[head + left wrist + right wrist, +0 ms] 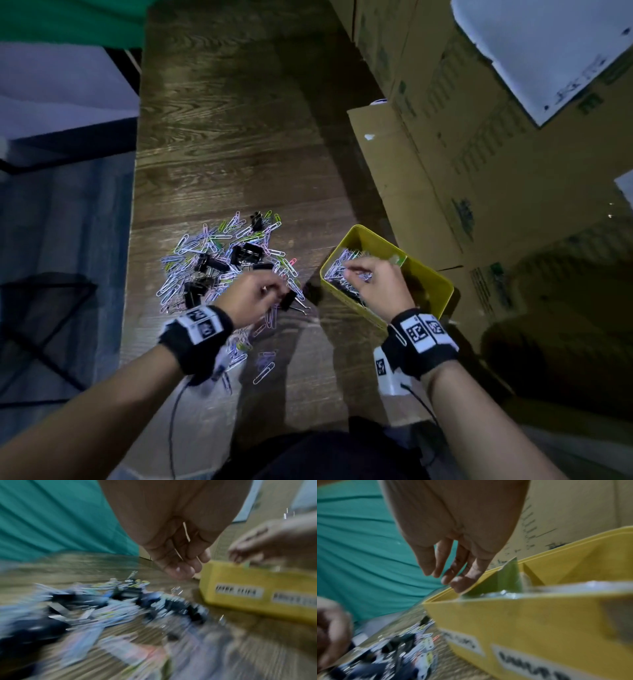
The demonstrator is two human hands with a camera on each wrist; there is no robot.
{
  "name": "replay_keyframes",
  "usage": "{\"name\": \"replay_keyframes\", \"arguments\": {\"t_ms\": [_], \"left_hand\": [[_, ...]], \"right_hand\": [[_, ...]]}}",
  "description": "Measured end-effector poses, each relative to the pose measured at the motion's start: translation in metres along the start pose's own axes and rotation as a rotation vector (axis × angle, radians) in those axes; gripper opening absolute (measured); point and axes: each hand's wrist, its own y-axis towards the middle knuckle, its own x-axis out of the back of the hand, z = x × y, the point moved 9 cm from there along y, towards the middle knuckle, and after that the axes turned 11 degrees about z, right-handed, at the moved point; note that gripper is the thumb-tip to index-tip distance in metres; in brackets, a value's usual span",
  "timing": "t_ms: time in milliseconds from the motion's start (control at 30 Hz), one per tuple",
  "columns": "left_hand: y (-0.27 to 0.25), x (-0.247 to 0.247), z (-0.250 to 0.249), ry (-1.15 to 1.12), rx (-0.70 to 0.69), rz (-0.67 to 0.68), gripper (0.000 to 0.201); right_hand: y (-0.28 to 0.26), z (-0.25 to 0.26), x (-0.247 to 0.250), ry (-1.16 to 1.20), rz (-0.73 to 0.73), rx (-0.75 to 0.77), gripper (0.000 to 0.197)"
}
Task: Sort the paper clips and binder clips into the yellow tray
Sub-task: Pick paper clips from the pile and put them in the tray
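Note:
A pile of coloured paper clips [191, 274] mixed with black binder clips [247, 255] lies on the wooden table [222, 137]. My left hand [274, 291] hovers over the pile's near right side, fingers curled; in the blurred left wrist view thin clip wires [186, 532] show inside the left hand [181, 566]. A binder clip [288, 300] lies by its fingertips. The yellow tray [376, 236] stands to the right, with paper clips in its left compartment. My right hand [352, 272] hangs above that compartment, its relaxed fingers [426, 566] holding nothing.
Cardboard boxes [445, 154] stand close behind and to the right of the tray. A green divider [508, 577] splits the tray [522, 622], which bears two labels on its front. The table's left edge drops to a blue floor [68, 222]. Green cloth [68, 20] hangs at the far left.

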Motion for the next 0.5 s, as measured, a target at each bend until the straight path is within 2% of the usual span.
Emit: {"name": "replay_keyframes", "arguments": {"t_ms": [67, 100, 233, 300, 400, 433, 500], "left_hand": [[-0.03, -0.006, 0.032, 0.18, 0.118, 0.143, 0.026], [-0.044, -0.01, 0.045, 0.251, 0.158, 0.186, 0.031], [-0.084, -0.034, 0.071, 0.371, 0.222, 0.184, 0.053], [-0.096, -0.054, 0.075, 0.435, 0.248, 0.225, 0.06], [-0.109, -0.086, 0.077, 0.483, 0.214, 0.319, 0.07], [-0.113, -0.092, 0.077, 0.459, 0.208, 0.327, 0.072], [-0.122, -0.087, 0.076, 0.377, 0.268, 0.287, 0.07]], "right_hand": [[-0.01, 0.023, -0.015, 0.003, 0.017, 0.086, 0.017], [-0.013, 0.031, -0.03, 0.0, 0.089, 0.096, 0.016], [-0.027, 0.045, -0.113, -0.113, 0.515, 0.093, 0.018], [-0.034, 0.044, -0.153, -0.242, 0.661, 0.106, 0.017], [-0.045, 0.022, -0.205, -0.403, 0.875, 0.018, 0.02], [-0.047, 0.016, -0.217, -0.451, 0.906, 0.003, 0.024], [-0.045, 0.012, -0.23, -0.504, 0.88, 0.006, 0.027]]}}
